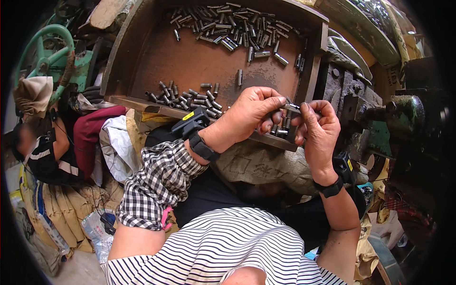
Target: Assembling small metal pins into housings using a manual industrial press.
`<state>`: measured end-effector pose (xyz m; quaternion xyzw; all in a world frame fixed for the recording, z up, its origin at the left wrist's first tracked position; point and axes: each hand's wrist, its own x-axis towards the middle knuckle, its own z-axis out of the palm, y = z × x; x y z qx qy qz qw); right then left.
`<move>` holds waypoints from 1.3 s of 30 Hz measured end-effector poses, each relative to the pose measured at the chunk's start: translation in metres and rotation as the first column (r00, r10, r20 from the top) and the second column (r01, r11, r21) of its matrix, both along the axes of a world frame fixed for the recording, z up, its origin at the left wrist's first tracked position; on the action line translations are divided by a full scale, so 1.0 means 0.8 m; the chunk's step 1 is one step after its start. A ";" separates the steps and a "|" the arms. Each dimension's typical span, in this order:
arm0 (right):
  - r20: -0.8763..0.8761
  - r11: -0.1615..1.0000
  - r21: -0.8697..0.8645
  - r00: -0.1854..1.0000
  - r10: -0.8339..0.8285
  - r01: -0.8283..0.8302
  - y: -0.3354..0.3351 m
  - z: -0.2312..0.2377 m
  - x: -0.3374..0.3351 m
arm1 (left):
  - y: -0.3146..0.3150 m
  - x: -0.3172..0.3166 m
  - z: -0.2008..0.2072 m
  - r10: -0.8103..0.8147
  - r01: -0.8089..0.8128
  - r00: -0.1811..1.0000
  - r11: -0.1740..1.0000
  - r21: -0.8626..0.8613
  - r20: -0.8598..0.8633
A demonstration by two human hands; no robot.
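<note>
Both my forearms stretch forward past my striped shirt [223, 242], a checkered sleeve cover [161, 183] bunched on the left one, and above the near edge of a shallow brown tray [204, 66] my left hand [256, 111] and right hand [322, 128] pinch opposite ends of one small metal cylinder [293, 108], thumbs and fingertips against it. Left of my hands, a small heap of similar cylinders [190, 100] lies along the tray's near side, a lone cylinder [240, 77] rests towards its middle, and a larger pile [232, 28] spreads across the far end; well off leftward stands a green handwheel [44, 61].
</note>
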<state>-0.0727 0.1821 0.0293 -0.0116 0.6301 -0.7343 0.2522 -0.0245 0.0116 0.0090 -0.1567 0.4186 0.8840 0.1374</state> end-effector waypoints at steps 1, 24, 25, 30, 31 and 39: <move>-0.015 1.000 -0.008 1.000 0.010 -0.010 0.001 -0.001 0.000 | 0.000 0.000 0.001 -0.007 0.005 0.999 0.998 0.058 0.036; 0.306 0.840 -0.463 0.838 0.451 -0.283 0.011 0.015 -0.010 | 0.000 0.013 0.025 -0.248 0.259 0.942 0.966 0.020 -0.224; 0.272 0.870 -0.395 0.867 0.418 -0.296 0.011 0.015 -0.006 | -0.002 0.013 0.028 -0.312 0.328 0.913 0.944 0.021 -0.262; 0.227 0.876 -0.282 0.860 0.458 -0.392 0.000 0.014 -0.017 | -0.028 0.014 0.028 -0.362 0.351 0.890 0.932 -0.090 -0.277; 0.222 0.912 -0.254 0.898 0.379 -0.322 -0.010 0.014 -0.022 | -0.033 0.014 0.031 -0.293 0.230 0.920 0.942 -0.244 -0.262; -0.689 0.635 0.724 0.258 0.677 0.267 -0.082 -0.062 -0.122 | -0.091 0.014 0.017 0.369 -0.369 0.929 0.928 -0.061 -0.007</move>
